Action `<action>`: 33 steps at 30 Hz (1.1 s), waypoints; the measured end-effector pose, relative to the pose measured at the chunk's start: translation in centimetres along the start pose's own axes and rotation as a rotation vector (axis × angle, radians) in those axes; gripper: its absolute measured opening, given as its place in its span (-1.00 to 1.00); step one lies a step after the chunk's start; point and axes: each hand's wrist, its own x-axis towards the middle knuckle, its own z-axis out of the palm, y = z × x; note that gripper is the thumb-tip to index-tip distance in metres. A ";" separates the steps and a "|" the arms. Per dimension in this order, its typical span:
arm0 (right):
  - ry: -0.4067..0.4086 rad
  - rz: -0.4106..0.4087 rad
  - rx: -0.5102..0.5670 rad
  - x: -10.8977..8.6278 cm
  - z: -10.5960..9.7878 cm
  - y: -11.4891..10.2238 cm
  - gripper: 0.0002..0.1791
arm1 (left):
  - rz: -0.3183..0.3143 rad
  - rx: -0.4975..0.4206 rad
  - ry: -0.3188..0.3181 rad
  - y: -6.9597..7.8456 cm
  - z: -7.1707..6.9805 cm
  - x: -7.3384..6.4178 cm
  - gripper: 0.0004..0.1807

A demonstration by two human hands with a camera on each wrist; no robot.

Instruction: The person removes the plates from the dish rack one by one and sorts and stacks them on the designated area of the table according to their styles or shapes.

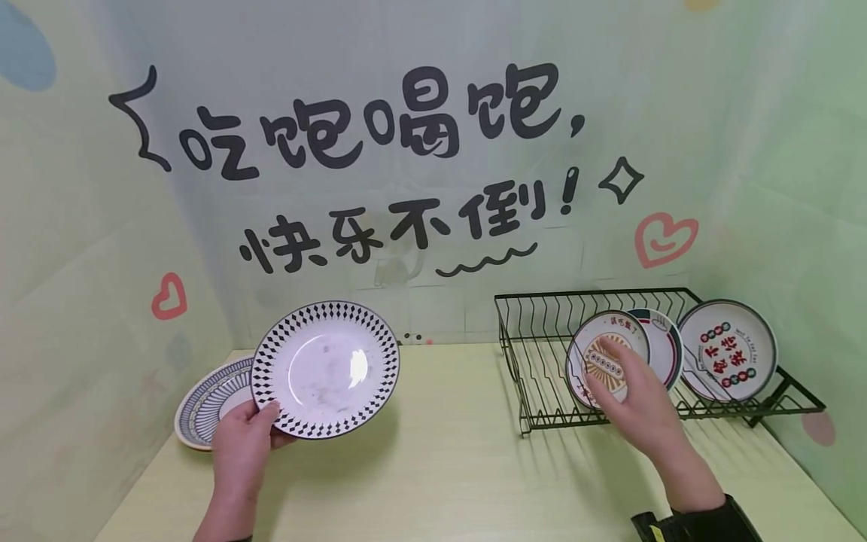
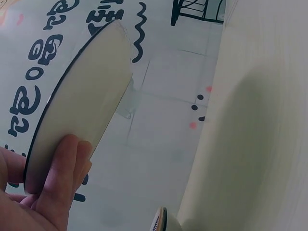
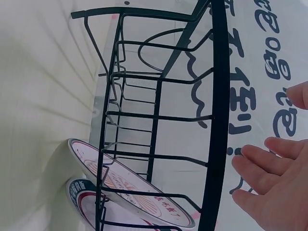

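My left hand holds a white plate with a black diamond border at its lower left rim, thumb on the front face. In the left wrist view, fingers lie against the pale underside of that plate, which is raised off the table. My right hand holds nothing, its fingers extended in the right wrist view. It is near a black wire dish rack. In that rack stand a small plate with a sunburst print, a dark-rimmed plate behind it, and a plate with red characters.
A blue-patterned plate lies on the left of the pale table, partly hidden behind the held plate. A printed cloth backdrop with large black characters rises behind and on both sides.
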 end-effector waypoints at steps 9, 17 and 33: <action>0.010 0.010 -0.025 -0.2 -0.3 0.4 -0.34 | -0.017 -0.018 0.042 -0.7 -1.7 0.7 -0.52; 0.024 0.007 -0.038 -0.2 -0.4 0.8 -0.33 | -0.007 0.090 0.086 -0.9 -3.1 1.0 -0.50; 0.014 0.035 -0.085 -0.3 -1.3 1.4 -0.29 | -0.071 0.159 0.139 -1.3 -5.5 2.0 -0.41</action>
